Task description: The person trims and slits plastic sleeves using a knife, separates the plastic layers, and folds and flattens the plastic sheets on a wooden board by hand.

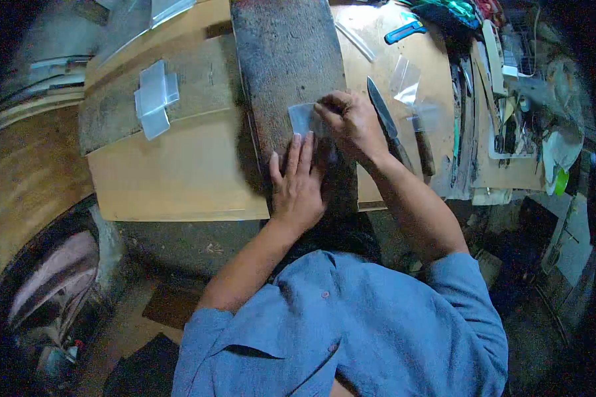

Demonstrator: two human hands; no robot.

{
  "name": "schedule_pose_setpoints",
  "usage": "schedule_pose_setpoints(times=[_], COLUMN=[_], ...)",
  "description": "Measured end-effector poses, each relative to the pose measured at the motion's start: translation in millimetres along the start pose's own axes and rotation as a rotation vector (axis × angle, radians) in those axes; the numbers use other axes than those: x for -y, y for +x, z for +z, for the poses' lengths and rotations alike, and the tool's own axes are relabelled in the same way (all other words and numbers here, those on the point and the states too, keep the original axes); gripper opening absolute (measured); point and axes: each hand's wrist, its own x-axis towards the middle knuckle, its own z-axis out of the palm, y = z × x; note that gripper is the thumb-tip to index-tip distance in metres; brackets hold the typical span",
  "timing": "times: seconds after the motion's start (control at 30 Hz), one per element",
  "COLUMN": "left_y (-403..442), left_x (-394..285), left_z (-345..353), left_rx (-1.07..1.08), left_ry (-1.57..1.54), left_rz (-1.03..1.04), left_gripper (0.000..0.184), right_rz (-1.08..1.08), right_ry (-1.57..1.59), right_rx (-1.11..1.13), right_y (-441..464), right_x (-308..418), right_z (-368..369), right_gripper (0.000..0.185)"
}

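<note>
My left hand (pixel 298 188) lies flat on a dark, worn wooden board (pixel 288 53), its fingers stretched forward. Its fingertips press the near edge of a small translucent plastic sheet (pixel 300 119), perhaps a bag. My right hand (pixel 355 126) is closed, with thumb and fingers pinched together at the right edge of that sheet. The curled fingers partly hide what they grip. Just right of this hand lies a knife (pixel 381 109) with a dark blade pointing away from me. To the left, a crosswise stack of translucent plastic sheets (pixel 153 99) rests on a flatter board.
A blue box cutter (pixel 405 32) and a clear plastic bag (pixel 405 79) lie on the table's right part. Beyond them, a tray of tools (pixel 513 129) and mixed clutter crowd the right edge. The table's front edge (pixel 185 218) runs close to my body.
</note>
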Motion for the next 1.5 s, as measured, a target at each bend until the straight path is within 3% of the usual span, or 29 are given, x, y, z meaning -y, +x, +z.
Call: schedule_pose_setpoints(times=[0.2,0.47,0.53,0.77,0.9,1.13,1.2,1.3,1.4,1.5], left_y=[-1.8,-0.6,1.3,0.6,1.4,1.1,1.4,3.1,2.9,-1.7], left_x=[3.1,-2.0,-4.9,-5.1,-7.2,-5.3,-5.8,-8.1,-7.2,-1.4], left_z=[5.4,9.3,2.2,7.9,5.7,8.8,7.3,1.3,0.2,13.2], left_rx=[0.079,0.025,0.067,0.024,0.028,0.017,0.024,0.038,0.141,0.023], left_ry=[0.112,0.072,0.100,0.146,0.138,0.148,0.137,0.124,0.182,0.177], left_rz=[-0.014,-0.073,-0.072,-0.050,-0.055,-0.054,-0.050,-0.051,-0.069,-0.052], left_gripper=[0.055,0.067,0.071,0.087,0.087,0.087,0.087,0.087,0.082,0.072], right_rz=[0.012,0.030,-0.033,-0.023,0.059,-0.026,-0.032,-0.046,-0.125,-0.341], right_ry=[-0.001,0.014,0.057,-0.342,-0.384,-0.429,-0.167,-0.145,-0.094,-0.361], right_rx=[-0.018,-0.049,-0.201,-0.352,-0.278,-0.317,-0.237,-0.206,-0.140,0.005], right_y=[-0.8,-5.7,-18.0,-70.5,-87.6,-88.1,-83.2,-71.3,-62.5,-56.4], right_x=[1.5,-0.9,-2.2,-48.4,-67.6,-54.0,-42.4,-21.0,-13.5,4.8], right_z=[0.9,-1.5,-11.3,-52.1,-55.6,-46.5,-39.1,-20.3,-16.5,-10.2], right_gripper=[0.019,0.020,0.021,0.025,0.038,0.040,0.039,0.038,0.041,0.046])
